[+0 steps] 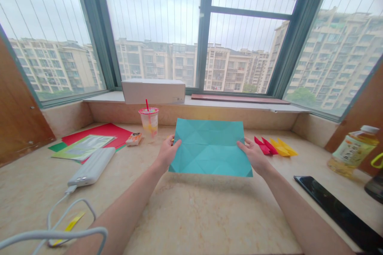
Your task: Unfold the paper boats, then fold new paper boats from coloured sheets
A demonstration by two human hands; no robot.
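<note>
A: Item, one turquoise sheet (209, 147), creased paper; location?

B: Between the left fingers (177, 144) and the right fingers (241, 146), held over the table (209, 215); each set pinches one side edge, thumb on the near face.

A: Handling?

B: Judged light, soft along its creases, easily crumpled or torn, little slip; best gripped lightly at the side edges.

A: Adjacent stock?

B: Folded red paper (265, 146), just beside the right fingers; folded yellow paper (283, 147), farther out.

head view: looks forward, down over counter (191, 215) toward window (158, 20).
</note>
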